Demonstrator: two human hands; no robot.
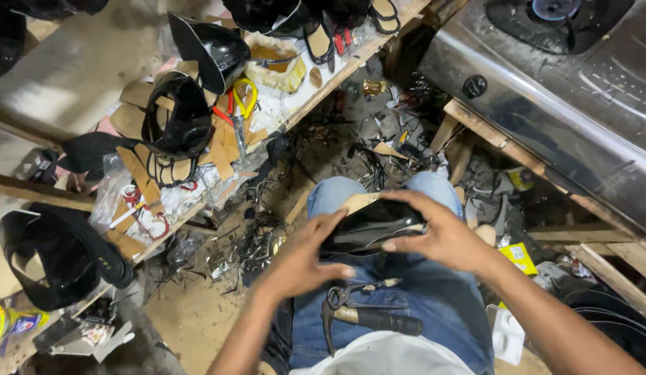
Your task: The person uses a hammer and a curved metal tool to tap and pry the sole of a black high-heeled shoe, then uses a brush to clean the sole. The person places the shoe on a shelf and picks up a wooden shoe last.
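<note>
Cluttered shoe-repair nook w/ a dirt floor (pixel 191 312) strewn w/ black scraps and offcuts. Far left, a low wooden bench (pixel 198 208) runs diagonally up to the right, loaded w/ stuff: a black shoe upper on a last (pixel 48 257) at its near end, then a glossy black strappy piece (pixel 176 121), tan card soles (pixel 139 173), yellow-handled scissors (pixel 244 94) and more black uppers further along.

Centre: person seated, jeans (pixel 413 305) filling the lower middle. Left hand (pixel 302 260) is part-open, palm and thumb pressed vs the near end of a glossy black shoe upper (pixel 371 226), fingers curled underneath; it braces more than grips. A pair of pincers (pixel 351 298) and a dark-handled hammer (pixel 375 319) lie loose on the lap just below, touched by neither hand.

Right hand (pixel 441 236) is closed over the upper's far end, fingers wrapped across the top, thumb under. Upper sits over the knees w/ a tan sole edge showing behind it.

Looks like the shaping/stretching stage, leather being pulled over its form by hand. Next move prob calls for one hand to keep tension while the other frees up for the pincers.

Right: steel gas stove (pixel 545 83) on a timber frame, yellow packet (pixel 519 257) on the floor below.
</note>
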